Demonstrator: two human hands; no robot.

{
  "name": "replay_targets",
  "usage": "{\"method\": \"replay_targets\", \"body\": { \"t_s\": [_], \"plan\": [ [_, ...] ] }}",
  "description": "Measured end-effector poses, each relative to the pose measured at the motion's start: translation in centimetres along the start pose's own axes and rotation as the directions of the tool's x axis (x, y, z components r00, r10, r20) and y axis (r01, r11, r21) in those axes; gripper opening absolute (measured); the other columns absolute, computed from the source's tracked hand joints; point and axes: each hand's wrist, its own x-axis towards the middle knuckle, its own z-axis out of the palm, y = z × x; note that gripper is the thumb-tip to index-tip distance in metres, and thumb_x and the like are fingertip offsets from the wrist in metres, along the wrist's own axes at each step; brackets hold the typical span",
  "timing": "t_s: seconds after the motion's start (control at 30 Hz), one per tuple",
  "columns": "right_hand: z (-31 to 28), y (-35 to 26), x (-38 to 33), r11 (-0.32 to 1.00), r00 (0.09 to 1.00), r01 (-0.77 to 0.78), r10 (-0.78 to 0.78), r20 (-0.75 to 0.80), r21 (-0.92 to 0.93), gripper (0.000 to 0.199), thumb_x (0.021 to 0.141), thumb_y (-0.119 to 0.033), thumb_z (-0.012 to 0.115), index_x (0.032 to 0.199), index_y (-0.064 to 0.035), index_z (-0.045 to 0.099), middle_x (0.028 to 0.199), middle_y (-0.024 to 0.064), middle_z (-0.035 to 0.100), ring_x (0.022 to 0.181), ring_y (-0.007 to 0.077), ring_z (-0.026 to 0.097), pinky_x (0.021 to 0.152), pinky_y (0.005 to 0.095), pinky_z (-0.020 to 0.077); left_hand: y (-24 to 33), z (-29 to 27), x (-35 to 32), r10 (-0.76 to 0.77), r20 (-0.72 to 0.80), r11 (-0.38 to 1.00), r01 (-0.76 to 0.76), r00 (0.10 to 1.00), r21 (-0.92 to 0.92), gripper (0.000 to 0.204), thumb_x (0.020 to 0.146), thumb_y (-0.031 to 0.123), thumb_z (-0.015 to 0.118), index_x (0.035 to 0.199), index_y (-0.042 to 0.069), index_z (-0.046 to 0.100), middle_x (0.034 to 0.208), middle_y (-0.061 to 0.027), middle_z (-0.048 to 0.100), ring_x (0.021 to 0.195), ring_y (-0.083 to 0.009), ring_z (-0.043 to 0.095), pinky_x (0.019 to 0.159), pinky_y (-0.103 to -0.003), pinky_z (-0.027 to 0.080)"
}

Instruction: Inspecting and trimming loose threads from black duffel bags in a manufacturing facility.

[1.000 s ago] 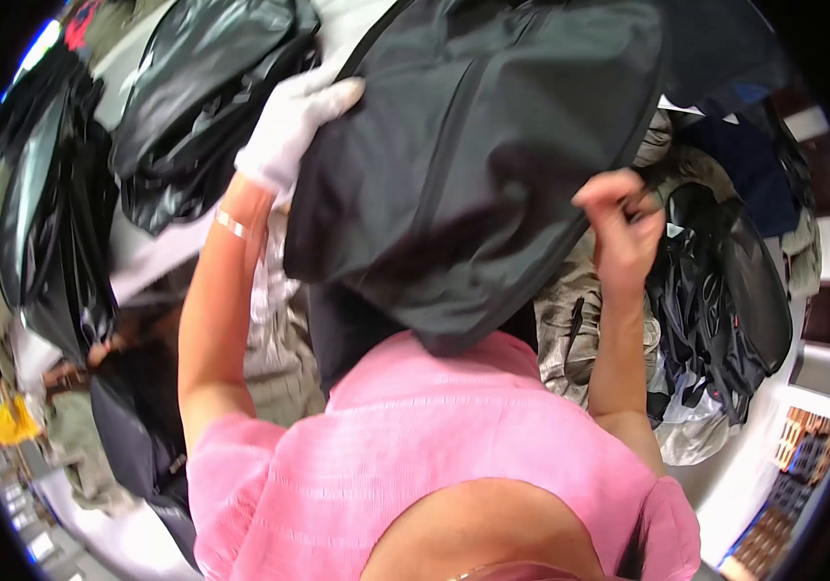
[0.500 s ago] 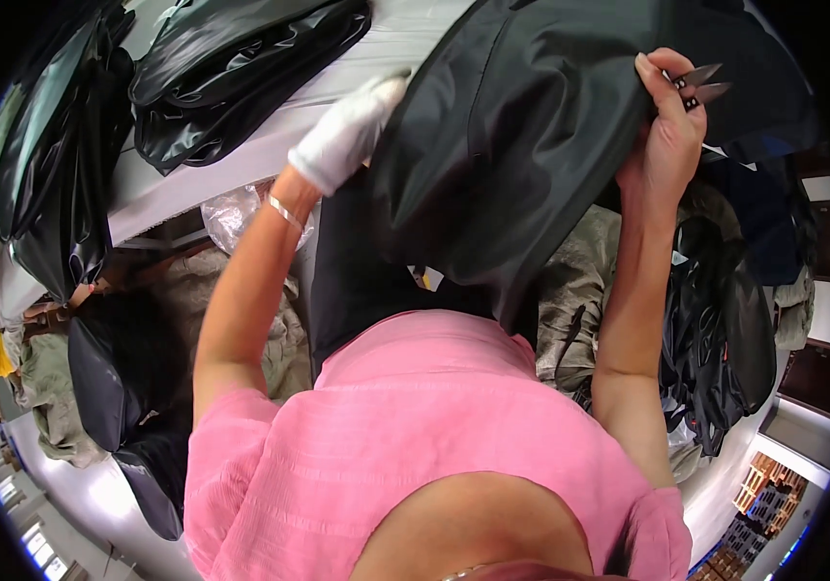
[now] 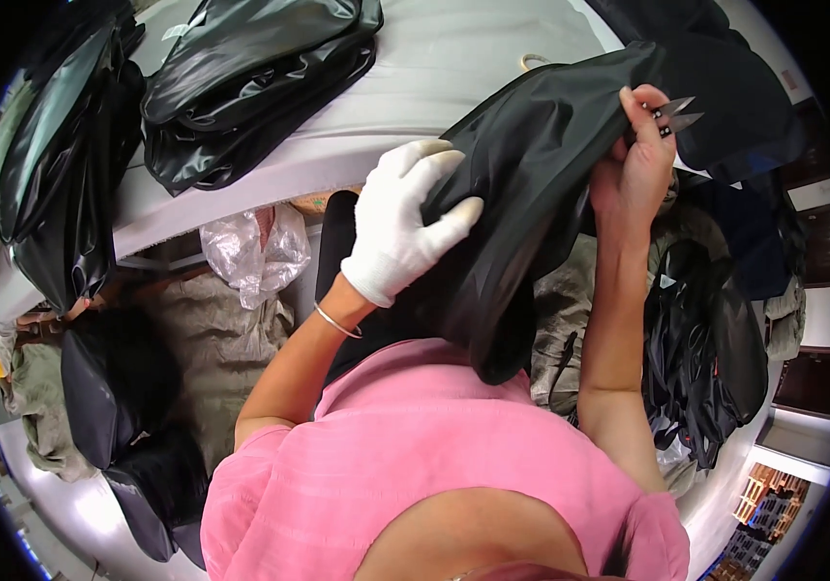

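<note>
A dark, smooth fabric piece [image 3: 545,145], possibly a bag cover, hangs from the table's edge down over my lap. Its upper right edge is pinched between the thumb and fingers of my right hand [image 3: 642,160]. That same hand also keeps small thread snips [image 3: 681,114] tucked in it, their two blades pointing out to the right. My left hand [image 3: 400,223], in a white glove, is open at the fabric's left side, thumb and fingers spread apart. Whether its fingertips touch the fabric I cannot tell.
A pale table [image 3: 463,48] lies ahead. Folded black shiny pieces [image 3: 260,87] rest on it at left, and others [image 3: 61,174] hang off its left end. Clear plastic [image 3: 255,252] hangs beneath. Dark fabric [image 3: 734,97] is piled at far right; black items [image 3: 705,349] lie lower right.
My left hand has come down and right from the fabric's far left edge, and its fingers have spread. My right hand has drawn the fabric slightly nearer and left, baring more tabletop.
</note>
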Motion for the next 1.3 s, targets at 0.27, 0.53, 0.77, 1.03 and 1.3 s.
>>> {"method": "replay_targets", "body": {
  "t_s": [0.27,0.53,0.77,1.03,1.3],
  "plan": [
    [-0.2,0.0,-2.2,0.999,0.999,-0.044,0.044,-0.024,-0.022,0.006,0.09,-0.002,0.058,0.09,-0.0078,0.059,0.081,-0.0019,0.054,0.072,0.007,0.055,0.062,0.0215,0.0461,0.7,1.9,-1.3,-0.082,0.041,0.978,0.072,0.996,0.195,0.047,0.074,0.027,0.073,0.114,0.005,0.06,0.101,-0.0125,0.063,0.093,-0.0314,0.061,0.083,-0.04,0.049],
    [-2.5,-0.1,-1.7,0.995,0.995,-0.079,0.082,0.053,-0.064,0.008,0.092,-0.005,0.057,0.086,-0.0105,0.058,0.075,-0.0049,0.052,0.062,0.0022,0.048,0.051,0.0171,0.0329,0.0,1.6,-1.3,-0.221,0.151,0.944,0.25,0.964,-0.217,0.024,0.08,0.011,0.069,0.101,0.0,0.067,0.084,-0.0147,0.065,0.078,-0.031,0.065,0.071,-0.035,0.05],
    [-3.1,-8.7,-0.4,0.431,0.887,0.003,0.416,0.202,-0.902,0.015,0.091,-0.012,0.055,0.092,-0.0081,0.069,0.057,0.0005,0.048,0.049,0.0082,0.046,0.048,0.025,0.0362,0.2,1.6,0.2,-0.321,0.444,0.804,0.489,0.837,-0.34,0.019,0.08,0.014,0.074,0.088,-0.002,0.066,0.07,-0.009,0.063,0.065,-0.0114,0.056,0.063,-0.029,0.047],
    [3.7,-12.4,-2.3,0.408,0.686,0.571,0.239,0.687,-0.712,0.019,0.078,-0.001,0.064,0.095,-0.0075,0.071,0.082,0.0092,0.068,0.068,0.0221,0.065,0.061,0.0309,0.0497,3.6,2.6,4.3,-0.154,0.57,0.794,0.444,0.807,-0.415,0.02,0.081,0.015,0.072,0.084,-0.004,0.065,0.066,-0.0058,0.06,0.064,-0.0081,0.052,0.061,-0.029,0.046],
    [-0.5,-7.5,-2.3,0.258,0.558,0.575,0.571,0.602,-0.777,0.044,0.068,-0.013,0.075,0.109,-0.0117,0.059,0.094,0.0087,0.058,0.083,0.0267,0.062,0.074,0.038,0.0495,1.8,3.9,3.6,-0.132,0.684,0.612,0.601,0.718,-0.513,0.015,0.084,0.011,0.068,0.089,-0.004,0.068,0.072,0.0038,0.058,0.068,-0.003,0.049,0.063,-0.024,0.045]
  ]
}}
